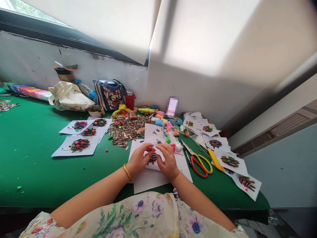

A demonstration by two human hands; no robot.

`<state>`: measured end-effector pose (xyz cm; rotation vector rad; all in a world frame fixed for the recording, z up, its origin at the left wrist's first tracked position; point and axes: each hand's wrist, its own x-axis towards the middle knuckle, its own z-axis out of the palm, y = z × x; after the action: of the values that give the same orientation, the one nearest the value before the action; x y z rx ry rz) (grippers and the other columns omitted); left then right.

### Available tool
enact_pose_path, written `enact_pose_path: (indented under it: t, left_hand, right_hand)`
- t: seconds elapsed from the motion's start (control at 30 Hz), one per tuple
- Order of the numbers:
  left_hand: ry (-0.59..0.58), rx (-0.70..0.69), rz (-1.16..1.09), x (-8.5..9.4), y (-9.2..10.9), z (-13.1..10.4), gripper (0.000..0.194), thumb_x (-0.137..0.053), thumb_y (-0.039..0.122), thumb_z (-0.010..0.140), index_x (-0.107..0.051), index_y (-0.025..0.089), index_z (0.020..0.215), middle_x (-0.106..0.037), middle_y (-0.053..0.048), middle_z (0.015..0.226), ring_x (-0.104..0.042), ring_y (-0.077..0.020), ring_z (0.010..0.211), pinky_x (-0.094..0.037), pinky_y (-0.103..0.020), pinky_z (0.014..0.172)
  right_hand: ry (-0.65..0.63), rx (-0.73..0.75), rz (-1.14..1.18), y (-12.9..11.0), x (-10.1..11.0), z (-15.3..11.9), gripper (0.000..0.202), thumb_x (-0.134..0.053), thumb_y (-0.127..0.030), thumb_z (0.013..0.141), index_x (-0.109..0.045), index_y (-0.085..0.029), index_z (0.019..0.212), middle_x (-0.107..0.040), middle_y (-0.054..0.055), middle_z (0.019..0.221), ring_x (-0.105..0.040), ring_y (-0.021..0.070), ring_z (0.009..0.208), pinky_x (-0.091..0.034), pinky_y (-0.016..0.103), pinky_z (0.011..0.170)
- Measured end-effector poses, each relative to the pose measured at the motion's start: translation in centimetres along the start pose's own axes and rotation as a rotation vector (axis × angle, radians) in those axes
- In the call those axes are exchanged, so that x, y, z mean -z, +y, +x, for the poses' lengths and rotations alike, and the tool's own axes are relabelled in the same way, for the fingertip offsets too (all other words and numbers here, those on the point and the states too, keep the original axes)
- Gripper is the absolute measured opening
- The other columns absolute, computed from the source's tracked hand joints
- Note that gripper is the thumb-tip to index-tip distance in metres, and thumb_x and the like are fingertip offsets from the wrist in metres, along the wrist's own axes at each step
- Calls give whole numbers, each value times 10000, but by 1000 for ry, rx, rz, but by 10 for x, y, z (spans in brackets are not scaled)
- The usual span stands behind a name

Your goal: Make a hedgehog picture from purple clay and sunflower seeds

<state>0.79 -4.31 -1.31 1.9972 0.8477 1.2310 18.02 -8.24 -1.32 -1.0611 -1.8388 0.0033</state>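
My left hand (140, 159), with a gold bangle at the wrist, is closed in a pinch. A small red bit of modelling clay (153, 150) shows at its fingertips. Facing it, my right hand (168, 162) curves with thumb and forefinger apart, its fingertips close to the clay. Beneath both hands lies a hedgehog figure of striped sunflower seeds (152, 158), partly hidden by the fingers. It rests on white paper (145, 183). A heap of sunflower seeds (128, 130) lies just beyond my left hand.
Scissors (198, 160) with red and yellow handles lie right of my hands. Seed-figure cards (83, 150) lie left, others (230, 162) along the right edge. Coloured clay lumps (159, 122) sit behind the paper. Bags (109, 94) and a red flask (130, 100) stand by the wall.
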Motion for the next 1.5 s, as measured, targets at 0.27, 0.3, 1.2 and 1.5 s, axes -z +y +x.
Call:
enact_pose_path:
  t: [0.27,0.3,1.2,1.5]
  left_hand:
    - [-42,-103,113,4,4,3,169,-524,283,950,-650,213,1037,-705,-57,965,-646,-182,881,-521,-337,814]
    - [-45,-102,129,5,4,3,152,-541,295,940,-654,209,996,-699,-49,921,-638,-177,843,-517,-327,786]
    - [-143,88,-122,2,0,-2,379,-528,372,944,-514,216,1289,-692,-26,899,-660,-155,779,-550,-290,719]
    - [-13,114,266,22,-20,15,225,-475,276,930,-677,194,983,-678,-67,989,-621,-217,970,-494,-367,882]
  right_hand:
    - [8,-8,-7,1,-1,-1,444,-490,-146,873,-528,-267,1299,-597,77,1210,-547,251,1144,-421,510,1024]
    - [7,-11,-9,1,-1,-1,439,-490,-149,874,-529,-264,1296,-596,78,1210,-546,252,1145,-420,512,1024]
    - [-20,-53,83,1,1,1,114,-594,-280,917,-680,-240,980,-652,55,989,-593,215,968,-481,418,896]
    - [10,-218,89,16,-2,0,77,-578,-223,884,-640,-216,929,-675,34,919,-596,199,899,-462,367,844]
